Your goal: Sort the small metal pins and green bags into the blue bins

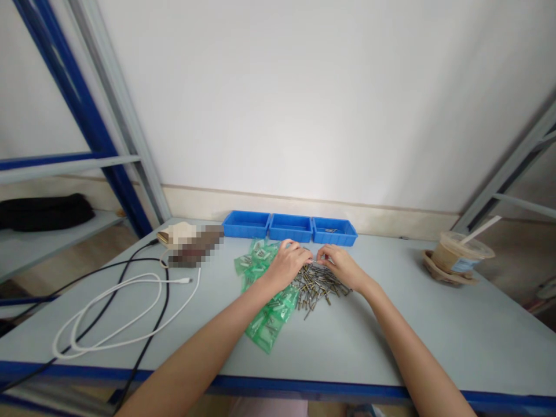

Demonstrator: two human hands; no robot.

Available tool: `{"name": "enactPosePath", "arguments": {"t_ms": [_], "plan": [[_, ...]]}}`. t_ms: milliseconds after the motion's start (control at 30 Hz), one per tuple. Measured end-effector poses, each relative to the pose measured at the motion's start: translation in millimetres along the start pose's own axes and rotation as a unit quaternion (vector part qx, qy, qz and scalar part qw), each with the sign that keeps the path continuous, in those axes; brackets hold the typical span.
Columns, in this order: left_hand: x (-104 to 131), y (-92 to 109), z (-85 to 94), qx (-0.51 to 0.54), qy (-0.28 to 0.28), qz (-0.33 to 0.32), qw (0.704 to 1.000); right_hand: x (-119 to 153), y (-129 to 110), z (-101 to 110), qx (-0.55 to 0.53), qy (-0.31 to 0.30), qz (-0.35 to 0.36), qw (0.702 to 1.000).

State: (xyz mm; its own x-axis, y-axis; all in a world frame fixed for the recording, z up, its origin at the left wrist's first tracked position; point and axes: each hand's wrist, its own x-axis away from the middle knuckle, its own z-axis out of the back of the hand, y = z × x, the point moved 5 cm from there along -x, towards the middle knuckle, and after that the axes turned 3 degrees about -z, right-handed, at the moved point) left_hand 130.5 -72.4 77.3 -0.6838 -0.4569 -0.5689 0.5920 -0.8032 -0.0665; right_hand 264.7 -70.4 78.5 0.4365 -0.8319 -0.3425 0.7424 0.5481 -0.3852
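Observation:
A pile of small metal pins (319, 285) lies on the grey table between and below my hands. My left hand (288, 263) is above the pile's left side, its fingers bent together at one end of a thin metal piece. My right hand (341, 265) pinches toward the other end of that piece from the right. Green plastic bags (271, 315) with small parts inside lie to the left, partly under my left wrist. Behind the hands stand three blue bins in a row: left (246, 225), middle (290, 227) and right (334, 231). A few thin pieces lie in the right bin.
White cable (117, 346) and black cables (163, 313) loop over the table's left part. A pale item (176, 234) and a blurred brown object (197, 249) sit at the back left. A cup (460, 253) stands in a holder at the right.

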Motion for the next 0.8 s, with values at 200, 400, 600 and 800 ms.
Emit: {"name": "enactPosePath", "arguments": {"t_ms": [200, 400, 600, 800], "plan": [[0, -6, 8.9, 0.044, 0.029, 0.066, 0.996, -2, -9, -2, -0.08, 0.043, -0.021, 0.996], [0, -5, 14.7, 0.063, 0.061, 0.062, 0.994, -4, -14, 0, -0.059, 0.07, -0.028, 0.995], [-1, -4, 11.8, 0.031, 0.041, 0.032, 0.998, 0, -13, 0, -0.054, 0.079, -0.018, 0.995], [1, -7, 6.6, 0.075, 0.023, 0.073, 0.994, 2, -13, 1, -0.071, 0.121, -0.03, 0.99]]}}
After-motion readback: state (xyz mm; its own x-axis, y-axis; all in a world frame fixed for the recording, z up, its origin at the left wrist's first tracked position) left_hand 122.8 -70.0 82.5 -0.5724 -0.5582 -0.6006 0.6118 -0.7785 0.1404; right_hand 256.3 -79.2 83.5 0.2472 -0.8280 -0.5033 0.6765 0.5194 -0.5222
